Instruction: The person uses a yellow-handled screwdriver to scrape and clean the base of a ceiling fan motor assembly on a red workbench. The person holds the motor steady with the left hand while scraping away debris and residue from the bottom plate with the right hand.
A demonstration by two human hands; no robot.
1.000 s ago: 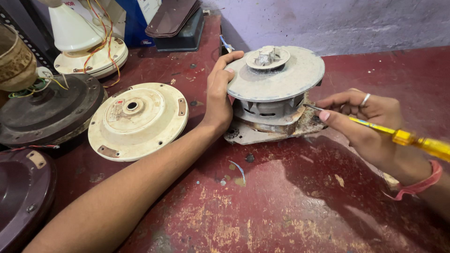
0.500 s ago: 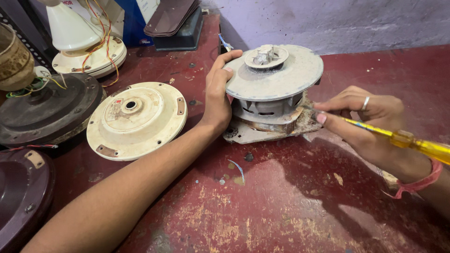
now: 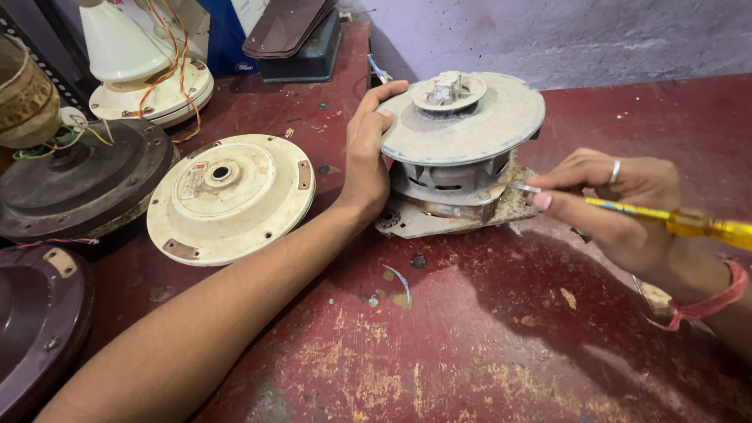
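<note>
A grey, dusty fan motor [image 3: 462, 133] with a round top plate stands on a rusty base plate on the worn red table [image 3: 439, 345]. My left hand [image 3: 366, 153] grips the motor's left side, fingers curled over the rim of the top plate. My right hand [image 3: 619, 207] holds a yellow-handled screwdriver [image 3: 674, 222] like a pen. Its metal tip points left and touches the motor's right side under the top plate. A ring sits on one finger and a pink band on the wrist.
A cream round fan cover [image 3: 231, 196] lies left of my forearm. A dark motor housing [image 3: 78, 184], a maroon cover [image 3: 35, 321] and a white fan base with coloured wires [image 3: 145, 70] crowd the left. A dark box [image 3: 301, 47] stands at the back. Small bits [image 3: 399, 286] lie scattered.
Both hands stay on the motor and the screwdriver. The view shifts slightly; the screwdriver tip remains at the motor's right side.
</note>
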